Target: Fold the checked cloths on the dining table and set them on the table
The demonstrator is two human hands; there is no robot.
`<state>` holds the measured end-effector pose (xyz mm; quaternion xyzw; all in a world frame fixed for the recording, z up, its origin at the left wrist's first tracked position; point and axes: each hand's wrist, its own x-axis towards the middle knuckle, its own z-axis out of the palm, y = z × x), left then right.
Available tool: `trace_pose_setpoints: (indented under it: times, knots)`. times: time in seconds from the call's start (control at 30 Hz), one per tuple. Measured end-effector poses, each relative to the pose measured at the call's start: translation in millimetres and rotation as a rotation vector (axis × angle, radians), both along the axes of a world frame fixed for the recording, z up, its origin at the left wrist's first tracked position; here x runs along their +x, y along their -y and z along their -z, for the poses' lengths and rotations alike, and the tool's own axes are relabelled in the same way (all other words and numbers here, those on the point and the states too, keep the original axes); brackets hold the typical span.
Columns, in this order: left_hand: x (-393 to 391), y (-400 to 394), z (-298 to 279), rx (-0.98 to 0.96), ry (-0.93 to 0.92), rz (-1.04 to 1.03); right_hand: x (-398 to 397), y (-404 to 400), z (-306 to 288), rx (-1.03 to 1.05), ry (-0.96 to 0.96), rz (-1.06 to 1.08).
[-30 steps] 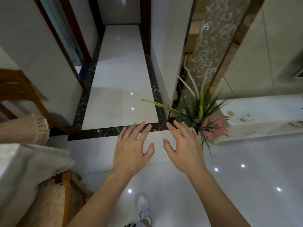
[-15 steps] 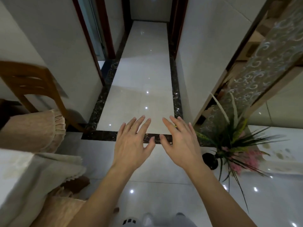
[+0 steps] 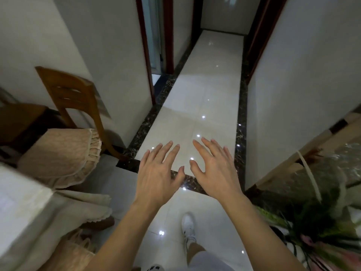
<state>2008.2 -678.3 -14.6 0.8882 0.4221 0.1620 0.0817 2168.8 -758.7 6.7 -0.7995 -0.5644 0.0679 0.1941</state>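
Note:
My left hand (image 3: 159,173) and my right hand (image 3: 214,167) are held out side by side over the glossy white floor, palms down, fingers spread, holding nothing. A corner of the dining table (image 3: 17,204) with a pale cream tablecloth shows at the lower left. No checked cloth is in sight.
A wooden chair (image 3: 76,106) with a beige frilled seat cover (image 3: 58,155) stands left of me by the wall. A tiled corridor (image 3: 205,98) with a dark border leads ahead between white walls. A potted plant (image 3: 316,222) with pink flowers stands at the lower right. My white shoe (image 3: 188,225) is below.
The view has swung left: the plant slid to the lower right, the chair and table came further in, and the corridor now lies straight ahead. Both hands stay open and spread.

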Motion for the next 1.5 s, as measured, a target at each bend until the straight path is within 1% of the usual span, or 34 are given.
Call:
trace_pose_setpoints:
  times: [0.27,0.4,0.5,0.8,1.0,1.23,1.4,1.5]
  knots:
    - [19,-89,-17,0.021,-0.110,-0.256,43,-138,0,-0.011,-0.007,-0.242]
    - [11,-116,-14,0.003,-0.112,-0.381,40,-194,7,-0.028,-0.027,-0.373]
    - [-7,-128,-11,-0.001,-0.100,-0.498,20,-229,16,-0.042,-0.037,-0.501]
    - [-100,-121,1,-0.037,-0.043,-0.895,-96,-298,27,-0.055,-0.079,-0.923]
    - [-162,-121,12,-0.053,0.015,-1.071,-179,-324,34,-0.082,-0.042,-1.131]
    - [-251,-148,26,-0.041,0.083,-1.188,-283,-362,41,-0.116,0.012,-1.247]
    - [-326,-165,30,-0.030,0.091,-1.240,-366,-392,39,-0.111,0.075,-1.304]
    - [-364,-171,34,-0.038,0.094,-1.286,-409,-401,40,-0.113,0.055,-1.333]
